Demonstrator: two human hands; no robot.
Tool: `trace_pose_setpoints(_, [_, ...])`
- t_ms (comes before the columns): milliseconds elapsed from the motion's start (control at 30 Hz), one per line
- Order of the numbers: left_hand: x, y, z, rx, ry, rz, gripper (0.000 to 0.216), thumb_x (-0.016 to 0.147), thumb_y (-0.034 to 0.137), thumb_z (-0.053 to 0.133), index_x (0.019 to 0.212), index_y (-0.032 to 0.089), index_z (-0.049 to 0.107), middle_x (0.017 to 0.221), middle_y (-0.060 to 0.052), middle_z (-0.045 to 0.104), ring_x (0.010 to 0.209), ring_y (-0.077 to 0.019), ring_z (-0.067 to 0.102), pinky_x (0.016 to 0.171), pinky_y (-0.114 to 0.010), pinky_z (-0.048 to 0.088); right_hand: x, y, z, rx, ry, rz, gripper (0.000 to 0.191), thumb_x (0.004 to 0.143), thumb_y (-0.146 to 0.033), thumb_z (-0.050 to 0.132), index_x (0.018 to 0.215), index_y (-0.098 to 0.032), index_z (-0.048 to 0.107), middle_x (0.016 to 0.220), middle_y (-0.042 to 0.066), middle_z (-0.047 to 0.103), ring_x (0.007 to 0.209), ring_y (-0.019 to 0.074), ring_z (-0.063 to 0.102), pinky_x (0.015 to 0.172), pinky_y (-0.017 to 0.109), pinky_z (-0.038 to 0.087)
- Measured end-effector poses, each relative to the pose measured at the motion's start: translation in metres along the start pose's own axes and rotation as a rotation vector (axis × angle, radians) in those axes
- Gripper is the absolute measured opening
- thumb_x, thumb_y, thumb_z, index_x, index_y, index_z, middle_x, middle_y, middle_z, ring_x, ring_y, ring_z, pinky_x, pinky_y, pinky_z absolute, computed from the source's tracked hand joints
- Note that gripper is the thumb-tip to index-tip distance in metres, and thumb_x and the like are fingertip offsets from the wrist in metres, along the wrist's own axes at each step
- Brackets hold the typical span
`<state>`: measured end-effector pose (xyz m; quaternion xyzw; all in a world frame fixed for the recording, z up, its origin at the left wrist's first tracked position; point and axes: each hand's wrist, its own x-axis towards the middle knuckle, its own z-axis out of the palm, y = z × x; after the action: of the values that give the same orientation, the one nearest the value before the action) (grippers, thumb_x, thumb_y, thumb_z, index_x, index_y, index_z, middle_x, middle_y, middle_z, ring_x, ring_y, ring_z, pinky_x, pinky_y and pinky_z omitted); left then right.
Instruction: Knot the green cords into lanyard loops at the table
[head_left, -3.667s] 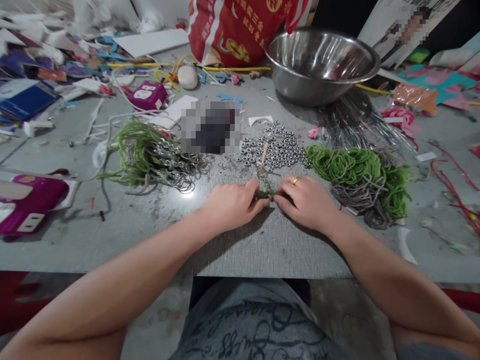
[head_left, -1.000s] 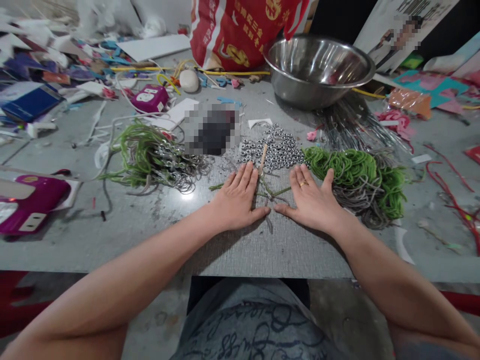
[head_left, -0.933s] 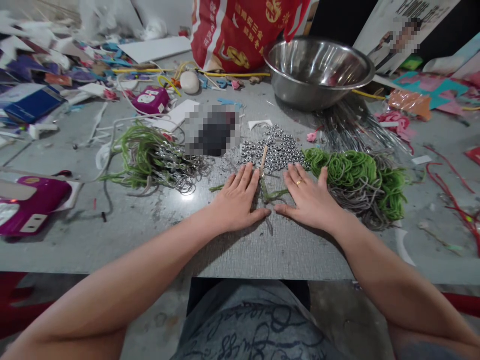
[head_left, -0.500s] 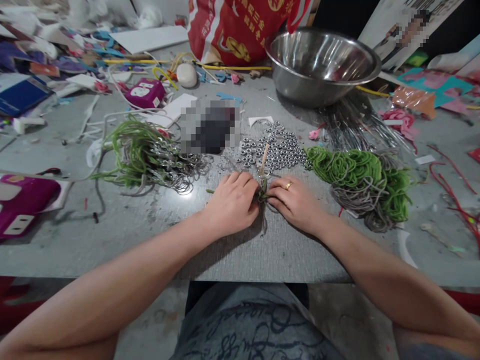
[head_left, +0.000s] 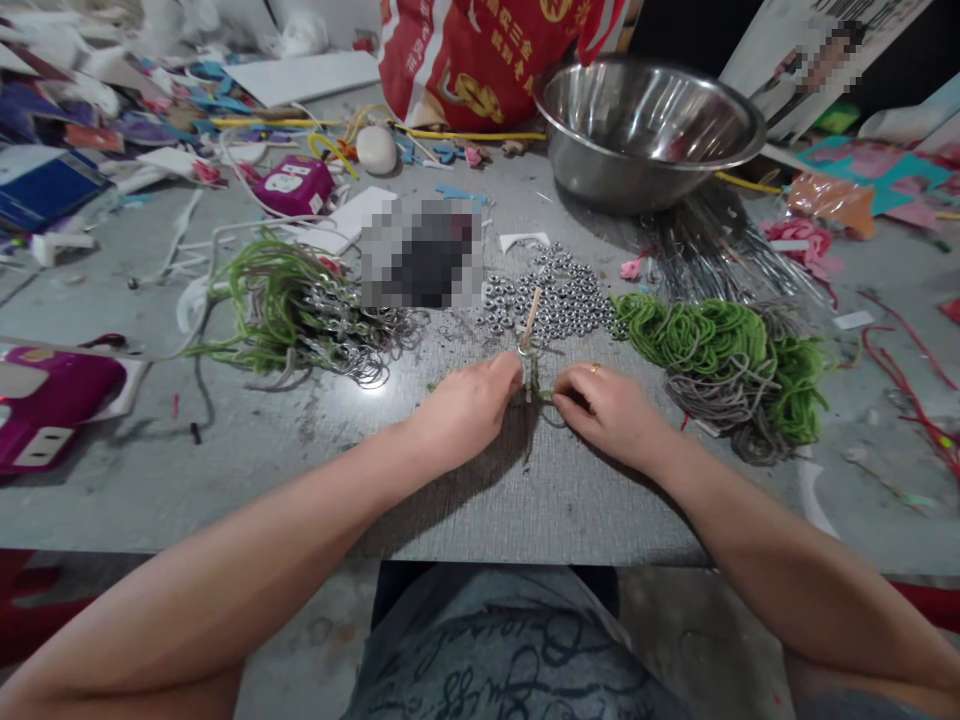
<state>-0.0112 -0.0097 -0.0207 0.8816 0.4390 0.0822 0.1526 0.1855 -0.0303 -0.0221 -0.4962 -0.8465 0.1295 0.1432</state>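
Observation:
My left hand (head_left: 476,410) is closed at the middle of the table, thumb and fingers pinching a green and grey knotted cord (head_left: 534,378). Just right of it, my right hand (head_left: 600,412) pinches a strand of the same cord between thumb and forefinger. A thin wooden stick (head_left: 532,312) stands up beyond the knot, and a metal ring seems to be at its lower end. Silver beads (head_left: 562,295) lie spread behind my hands. On the right rests a bundle of green and grey cords (head_left: 697,345); on the left, cords with silver pieces strung on them (head_left: 300,310).
A steel bowl (head_left: 649,140) stands at the back right beside a red bag (head_left: 465,65). Silvery strands (head_left: 705,250) lie in front of the bowl. Purple power strips (head_left: 71,410) and a white cable are at left. Paper and plastic scraps (head_left: 135,110) cover the back left.
My right hand has drawn away to the right, pulling the strand, so a gap opens between my hands. My left hand has shifted its grip on the cord, its fingers now more tucked in.

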Motion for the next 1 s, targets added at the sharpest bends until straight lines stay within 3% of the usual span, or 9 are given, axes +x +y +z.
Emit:
trace_pose_setpoints(133, [-0.002,0.007,-0.004,0.008,-0.073,-0.104,0.025,0.088,0.019,0.031,0.107,0.017,0.047,0.072,-0.003,0.064,0.062,-0.0185,0.061,0.053,-0.028,0.038,0.000,-0.002,-0.001,0.039,-0.046,0.086,0.014,0.088,-0.023,0.043,0.087,-0.019,0.056,0.077,0.004,0.064,0.070,0.0172,0.057,0.063,0.028,0.039])
trace_pose_setpoints(267, [-0.002,0.015,-0.007,0.097,-0.092,-0.178,0.028,0.088,0.038,0.036,0.101,0.018,0.051,0.073,-0.006,0.066,0.068,-0.0237,0.065,0.056,-0.030,0.043,-0.001,-0.003,0.001,0.054,-0.032,0.090,0.023,0.088,-0.019,0.039,0.101,-0.020,0.057,0.088,0.006,0.067,0.077,0.0188,0.060,0.066,0.029,0.040])
trace_pose_setpoints(433, [-0.002,0.021,-0.006,0.172,-0.110,-0.170,0.038,0.084,0.050,0.041,0.096,0.017,0.054,0.075,-0.008,0.068,0.071,-0.0276,0.066,0.058,-0.034,0.046,-0.002,-0.002,0.003,0.028,-0.001,-0.009,0.024,0.083,-0.014,0.038,0.089,-0.018,0.061,0.082,0.006,0.066,0.076,0.0181,0.058,0.069,0.029,0.041])
trace_pose_setpoints(667, [-0.001,0.016,-0.003,0.190,-0.170,-0.157,0.029,0.088,0.032,0.035,0.098,0.018,0.058,0.075,-0.009,0.068,0.071,-0.0273,0.067,0.059,-0.035,0.047,-0.002,-0.003,0.004,-0.033,0.056,-0.044,0.026,0.084,-0.014,0.038,0.085,-0.015,0.064,0.079,0.008,0.063,0.074,0.0183,0.056,0.070,0.030,0.043])
trace_pose_setpoints(867, [0.001,0.012,-0.007,0.192,-0.217,-0.124,0.030,0.088,0.029,0.034,0.098,0.018,0.059,0.075,-0.010,0.068,0.072,-0.0285,0.067,0.059,-0.035,0.047,-0.003,-0.003,0.009,-0.050,0.064,-0.058,0.028,0.088,-0.034,0.048,0.092,-0.013,0.066,0.084,0.010,0.064,0.079,0.0207,0.058,0.075,0.033,0.045])
trace_pose_setpoints(1000, [0.000,0.011,-0.014,0.189,-0.271,-0.088,0.026,0.084,0.025,0.035,0.090,0.018,0.060,0.076,-0.009,0.068,0.074,-0.0284,0.066,0.061,-0.036,0.047,-0.002,-0.004,0.010,-0.067,0.045,-0.020,0.029,0.091,-0.028,0.043,0.085,-0.013,0.067,0.080,0.010,0.063,0.077,0.0195,0.057,0.074,0.032,0.044])
